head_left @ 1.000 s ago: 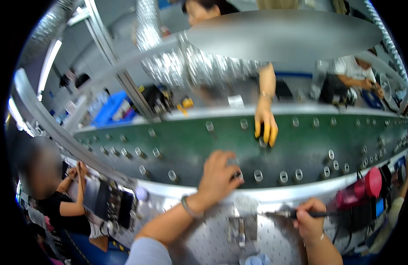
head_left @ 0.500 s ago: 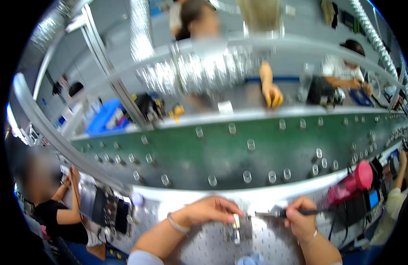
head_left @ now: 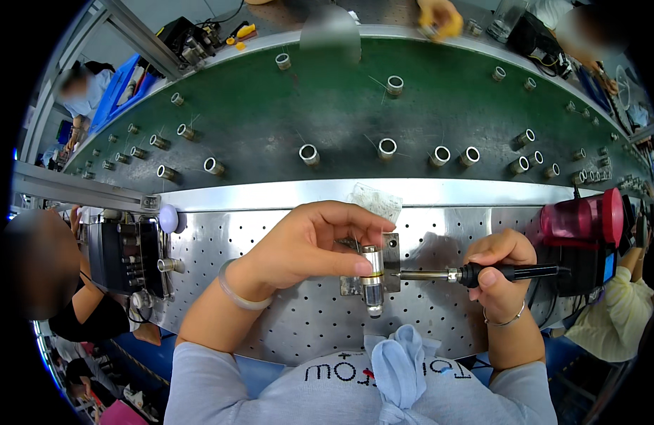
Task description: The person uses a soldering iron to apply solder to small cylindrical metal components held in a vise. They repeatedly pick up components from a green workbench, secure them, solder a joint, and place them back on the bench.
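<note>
My left hand (head_left: 320, 241) pinches a small metal cylinder (head_left: 372, 280) with a narrower tip pointing toward me, between thumb and fingers. Beneath and beside it is a small metal block fixture (head_left: 392, 263) with a hole in its plate. My right hand (head_left: 498, 273) is closed round the black handle of a soldering iron (head_left: 429, 275), which lies level with its metal tip pointing left. The tip reaches the right edge of the fixture, close to the cylinder; whether they touch I cannot tell.
Beyond the perforated metal worktop (head_left: 284, 329) runs a green conveyor belt (head_left: 256, 106) with several short metal cylinders standing on it. A crumpled white cloth (head_left: 376, 202) lies behind my left hand. To the right stand a pink container (head_left: 582, 219) and a black box; co-workers sit around.
My view has tilted downward, so hands and worktop sit higher in the picture. The left hand still holds the cylinder, and the right still holds the iron.
</note>
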A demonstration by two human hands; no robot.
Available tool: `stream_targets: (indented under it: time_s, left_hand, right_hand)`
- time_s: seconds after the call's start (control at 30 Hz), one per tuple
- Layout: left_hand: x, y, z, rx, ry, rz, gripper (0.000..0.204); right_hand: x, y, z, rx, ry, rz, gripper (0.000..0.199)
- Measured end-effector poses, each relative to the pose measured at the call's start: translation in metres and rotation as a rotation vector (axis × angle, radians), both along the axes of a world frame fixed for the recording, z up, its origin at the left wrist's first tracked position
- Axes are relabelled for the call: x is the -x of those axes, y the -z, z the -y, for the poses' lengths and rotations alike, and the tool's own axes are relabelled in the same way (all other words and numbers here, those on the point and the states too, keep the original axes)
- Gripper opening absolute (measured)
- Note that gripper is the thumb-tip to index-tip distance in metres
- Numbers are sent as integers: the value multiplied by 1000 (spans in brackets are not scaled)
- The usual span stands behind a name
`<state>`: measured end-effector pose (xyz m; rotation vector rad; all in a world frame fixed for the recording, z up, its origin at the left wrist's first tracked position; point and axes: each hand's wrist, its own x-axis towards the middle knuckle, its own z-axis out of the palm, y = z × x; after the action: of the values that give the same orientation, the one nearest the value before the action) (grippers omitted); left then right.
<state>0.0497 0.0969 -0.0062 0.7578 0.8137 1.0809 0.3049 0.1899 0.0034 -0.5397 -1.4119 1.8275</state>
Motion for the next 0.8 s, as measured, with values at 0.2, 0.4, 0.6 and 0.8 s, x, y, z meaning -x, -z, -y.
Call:
stream_targets:
  time_s: [0.2, 0.4, 0.6, 0.8]
  left_hand:
    - [-10, 1, -2, -108, -136, 11, 26]
    - [-8, -3, -4, -119, -116, -27, 16]
    - [-8, 1, -5, -206, -121, -57, 13]
    - [-7, 4, -5, -242, -115, -77, 12]
  right_hand:
    - [2, 0, 1, -22, -59, 22, 23]
    - [1, 3, -1, -84, -58, 62, 24]
    - [0, 5, -3, -182, -65, 62, 26]
    - [1, 7, -3, -184, -76, 46, 27]
